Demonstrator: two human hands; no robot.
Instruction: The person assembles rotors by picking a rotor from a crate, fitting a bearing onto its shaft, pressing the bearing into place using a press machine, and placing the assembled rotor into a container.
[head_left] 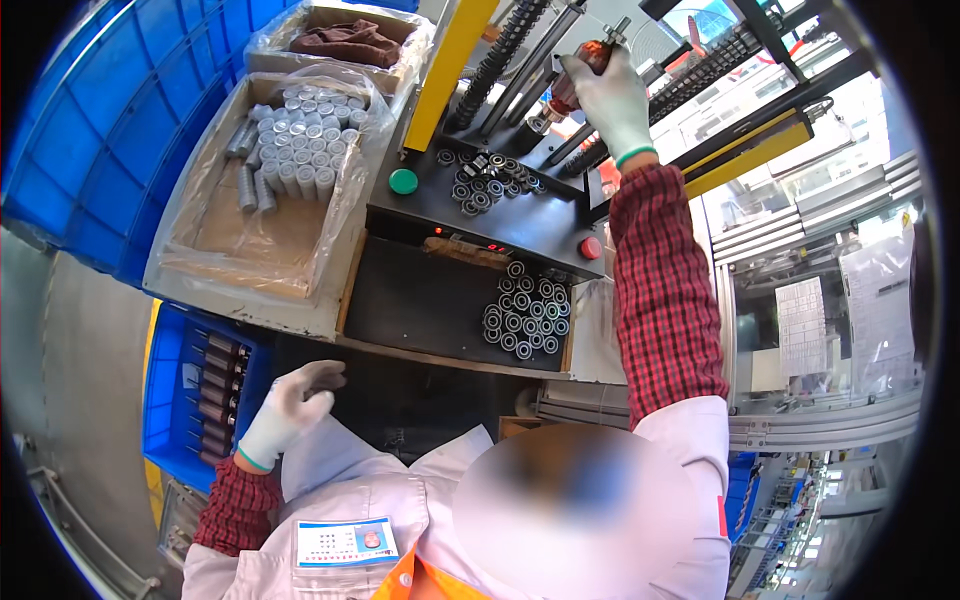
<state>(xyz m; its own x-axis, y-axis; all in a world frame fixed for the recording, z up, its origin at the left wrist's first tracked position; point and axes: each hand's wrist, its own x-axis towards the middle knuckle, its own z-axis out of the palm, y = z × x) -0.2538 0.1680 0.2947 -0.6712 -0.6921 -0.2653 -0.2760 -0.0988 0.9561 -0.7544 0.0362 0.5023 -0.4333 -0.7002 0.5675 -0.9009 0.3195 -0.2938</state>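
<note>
My right hand [612,95], in a white glove, reaches up to the press and is closed around a motor armature [598,57] with reddish copper windings and a metal shaft. The armature tilts, its lower end close to a metal fixture [541,121] on the press; whether they touch I cannot tell. Low on the left, my gloved left hand [285,412] is open, fingers loosely bent and thumb apart, with nothing in it. Beside it a blue bin [165,385] holds several dark armatures [216,405] in a row. Small ball bearings [482,190] lie heaped on the black press plate [450,215].
More bearings [525,318] lie on a dark wood-edged tray [400,310]. The press has a green button [403,181], a red button [590,248], black springs [495,65] and yellow guards [445,80]. A plastic-lined box [245,245] of grey cylinders [310,140] stands left, beside blue crates [85,130].
</note>
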